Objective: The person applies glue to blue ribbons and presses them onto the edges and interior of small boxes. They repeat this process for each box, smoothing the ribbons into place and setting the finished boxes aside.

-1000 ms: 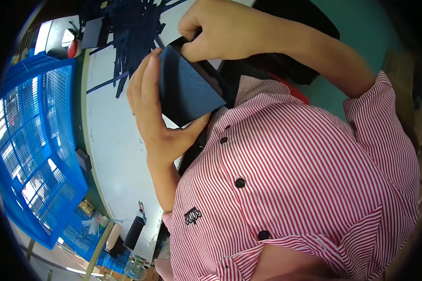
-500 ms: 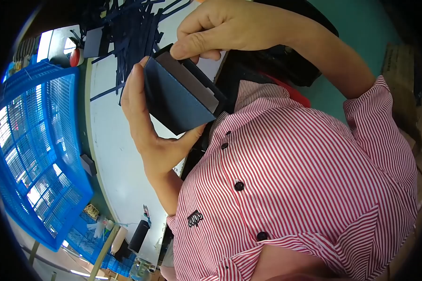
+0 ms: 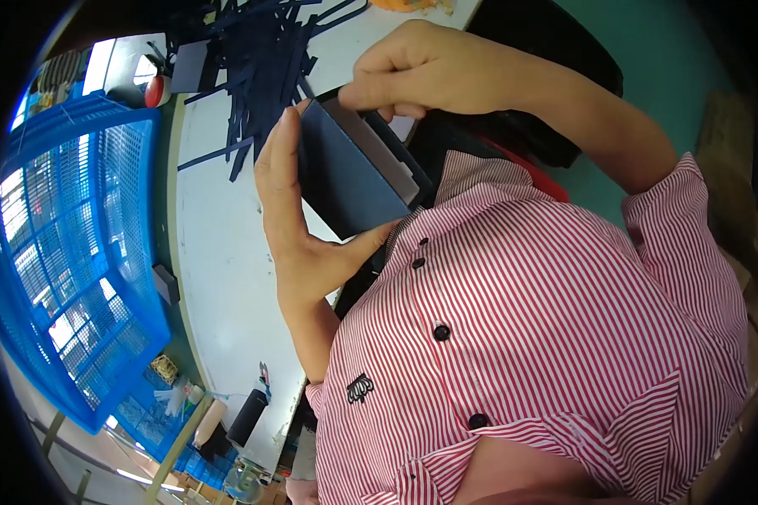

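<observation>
My left hand (image 3: pixel 299 227) is wrapped round a dark blue box (image 3: pixel 345 172), fingers along its far edge and thumb at its near corner. The box is tilted, and its open side shows a greyish-brown inner panel (image 3: pixel 383 151). At the box's upper end my right hand (image 3: pixel 413 71) is closed, with thumb and curled fingers at the rim. Its fingertips are partly hidden, so I cannot tell whether they grip the wall or the inner panel.
Dark blue strips (image 3: pixel 265 84) lie heaped on the white table (image 3: pixel 227 252). A blue plastic basket (image 3: pixel 147 210) stands at the left. Near it are a small dark block (image 3: pixel 166 284), a red-and-white container (image 3: pixel 156 91), a black cylinder (image 3: pixel 247 418) and small cutters (image 3: pixel 264 377).
The view has shifted slightly. The box and my left hand have moved a little to the right, and my right thumb sits slightly further in at the box's upper end.
</observation>
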A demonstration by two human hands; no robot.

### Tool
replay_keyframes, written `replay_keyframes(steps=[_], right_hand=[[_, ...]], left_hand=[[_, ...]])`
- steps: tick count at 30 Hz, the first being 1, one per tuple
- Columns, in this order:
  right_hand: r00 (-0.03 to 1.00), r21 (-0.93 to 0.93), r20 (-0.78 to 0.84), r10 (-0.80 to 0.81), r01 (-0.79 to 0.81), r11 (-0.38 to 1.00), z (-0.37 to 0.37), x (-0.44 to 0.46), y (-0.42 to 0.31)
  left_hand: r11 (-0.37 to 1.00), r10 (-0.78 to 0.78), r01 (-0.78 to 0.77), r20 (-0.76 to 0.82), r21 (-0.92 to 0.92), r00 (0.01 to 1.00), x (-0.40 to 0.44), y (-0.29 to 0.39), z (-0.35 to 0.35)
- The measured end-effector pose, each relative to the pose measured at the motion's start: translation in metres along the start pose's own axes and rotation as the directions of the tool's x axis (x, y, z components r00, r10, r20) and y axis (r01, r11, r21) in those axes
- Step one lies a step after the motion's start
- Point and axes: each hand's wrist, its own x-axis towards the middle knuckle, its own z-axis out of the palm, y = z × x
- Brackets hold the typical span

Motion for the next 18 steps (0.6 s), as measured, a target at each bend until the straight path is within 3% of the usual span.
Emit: replay_keyframes(steps=[1, 4, 7, 10, 13, 15, 18], right_hand=[[0.995, 0.061, -0.054, 0.084, -0.081, 0.995, 0.003, -0.004, -0.008], [0.996, 0.125, -0.094, 0.0, 0.012, 0.992, 0.004, -0.003, -0.002], [0.971, -0.345, -0.024, -0.238, 0.215, 0.914, -0.002, 0.003, 0.004], [0.994, -0.21, 0.104, 0.044, -0.022, 0.977, -0.008, 0.009, -0.001], [0.976, 0.256, 0.215, 0.021, -0.077, 0.964, -0.025, 0.009, -0.002], [0.994, 0.241, 0.106, -0.015, -0.011, 0.971, -0.032, -0.001, -0.001], [0.992, 0.33, 0.091, -0.091, 0.056, 0.942, -0.043, -0.028, -0.014]], left_hand=[[0.999, -0.016, 0.016, -0.001, -0.046, 1.0, -0.001, 0.001, 0.0], [0.995, -0.011, 0.011, -0.003, -0.099, 1.0, 0.0, 0.0, -0.001], [1.0, 0.013, -0.013, 0.02, -0.023, 1.0, 0.003, 0.0, -0.003], [1.0, -0.015, 0.016, 0.018, -0.019, 1.0, 0.004, 0.001, -0.005], [0.995, -0.032, 0.029, -0.024, -0.091, 0.999, 0.003, 0.001, -0.009], [0.994, -0.039, 0.032, -0.061, -0.103, 0.997, 0.002, 0.0, -0.013], [0.988, -0.067, 0.054, -0.08, -0.147, 0.995, -0.001, -0.001, -0.014]])
